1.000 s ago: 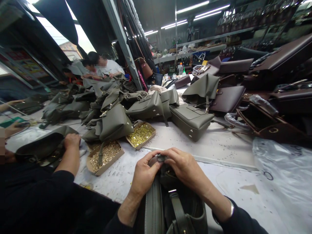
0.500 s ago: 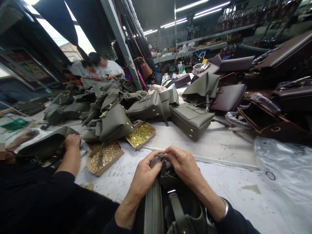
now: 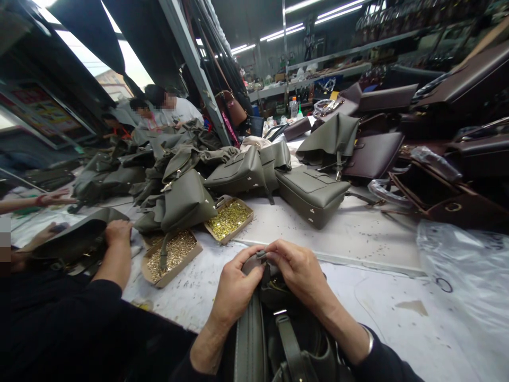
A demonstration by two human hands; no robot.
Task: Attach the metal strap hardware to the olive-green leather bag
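An olive-green leather bag (image 3: pixel 251 339) stands in front of me at the near edge of the table. My left hand (image 3: pixel 235 289) pinches its top edge from the left, thumb on the near side. My right hand (image 3: pixel 299 270) is closed on the same edge, its fingertips almost meeting those of the left. Whatever small part may be between the fingertips is hidden. Below the hands hangs a strap (image 3: pixel 292 345) with a shiny metal fitting at its upper end. The bag's lower part runs out of view.
Left of my hands are a box of gold-coloured small parts (image 3: pixel 175 257) and a box of yellowish ones (image 3: pixel 230 220). A co-worker's arm (image 3: pixel 117 254) holds another green bag (image 3: pixel 79 233). Green bags (image 3: pixel 314 193) lie ahead; brown bags (image 3: pixel 445 196) and clear plastic (image 3: pixel 461 265) lie right.
My hands keep their pinch on the bag's edge, almost unmoved. At the far left, another person's hand has reached in over the table. The camera view has shifted slightly.
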